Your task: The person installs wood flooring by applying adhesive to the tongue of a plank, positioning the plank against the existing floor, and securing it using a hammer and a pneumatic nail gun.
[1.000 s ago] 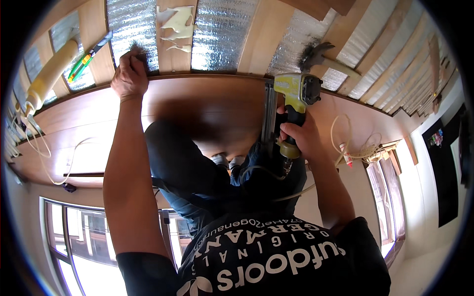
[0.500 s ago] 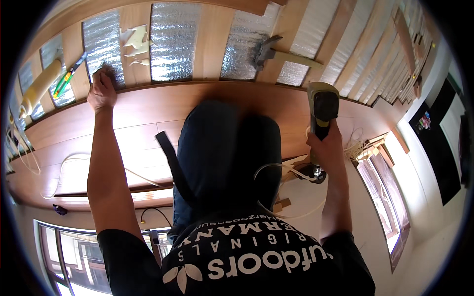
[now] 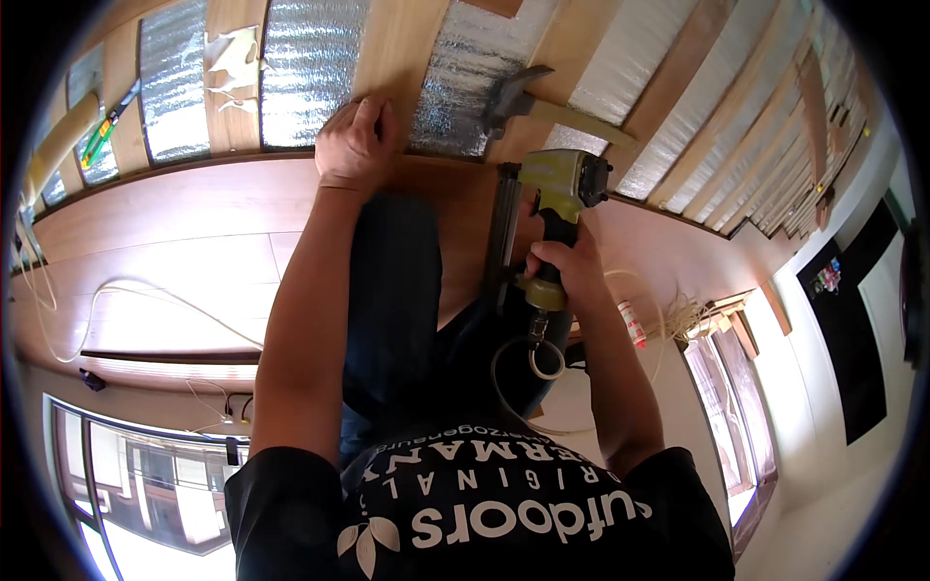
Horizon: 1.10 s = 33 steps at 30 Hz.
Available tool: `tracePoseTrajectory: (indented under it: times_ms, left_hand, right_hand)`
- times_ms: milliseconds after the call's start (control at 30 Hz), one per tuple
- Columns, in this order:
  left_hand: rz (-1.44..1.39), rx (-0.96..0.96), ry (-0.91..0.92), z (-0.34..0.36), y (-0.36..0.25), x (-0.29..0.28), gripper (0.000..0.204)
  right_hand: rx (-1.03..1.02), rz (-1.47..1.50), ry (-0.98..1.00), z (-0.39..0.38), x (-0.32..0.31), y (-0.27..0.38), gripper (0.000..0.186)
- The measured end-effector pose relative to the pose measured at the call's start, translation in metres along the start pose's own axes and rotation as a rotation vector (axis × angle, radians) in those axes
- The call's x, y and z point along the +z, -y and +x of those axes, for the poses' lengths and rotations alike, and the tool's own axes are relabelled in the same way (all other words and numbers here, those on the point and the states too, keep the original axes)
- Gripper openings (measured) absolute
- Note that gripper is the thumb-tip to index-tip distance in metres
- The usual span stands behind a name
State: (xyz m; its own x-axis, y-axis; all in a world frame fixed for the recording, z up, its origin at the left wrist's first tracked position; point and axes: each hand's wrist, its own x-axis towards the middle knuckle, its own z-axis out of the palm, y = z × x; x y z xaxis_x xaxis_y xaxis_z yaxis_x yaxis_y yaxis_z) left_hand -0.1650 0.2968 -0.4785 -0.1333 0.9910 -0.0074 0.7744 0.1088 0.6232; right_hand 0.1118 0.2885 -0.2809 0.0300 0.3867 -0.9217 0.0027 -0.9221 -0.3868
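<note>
My left hand point(image 3: 356, 140) is closed in a fist. It rests at the edge of the laid brown floorboards point(image 3: 184, 194), against a wooden batten point(image 3: 405, 58); nothing shows in its curled fingers. My right hand point(image 3: 570, 263) is wrapped round the grip of a green and black air nail gun point(image 3: 562, 179). The gun's long dark magazine stands on its left side, close to the board edge. From the bottom of its grip a pale air hose point(image 3: 545, 360) loops down. Beyond the gun a hammer point(image 3: 581, 121) lies across the battens, its dark head to the left.
Silver foil insulation point(image 3: 310, 73) shows between the battens. At far left lie a green utility knife point(image 3: 108, 131) and a pale tube-like roll point(image 3: 63, 155). Torn cream scraps point(image 3: 235, 63) lie on a batten. More hose point(image 3: 145, 290) trails over the boards. A red and white bottle point(image 3: 632, 324) stands right.
My left fist has moved right along the board edge. My right hand has brought the nail gun leftward and turned it, so its magazine now shows. My knees have shifted.
</note>
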Motion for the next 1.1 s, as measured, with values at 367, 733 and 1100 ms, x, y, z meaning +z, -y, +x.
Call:
tracePoseTrajectory:
  times_ms: [367,733,1100]
  left_hand:
    - [0.127,0.038,0.034,-0.004,-0.002,0.005,0.005]
    - [0.252,0.002,0.097,-0.005,0.006,0.012,0.006]
    - [0.222,0.047,0.089,-0.007,0.003,0.014,0.010]
  right_hand:
    - [0.190,-0.102,0.087,0.008,-0.024,-0.002,0.047]
    - [0.211,-0.080,0.085,0.010,-0.054,0.004,0.042]
    - [0.152,-0.114,0.003,-0.009,-0.090,-0.002,0.038]
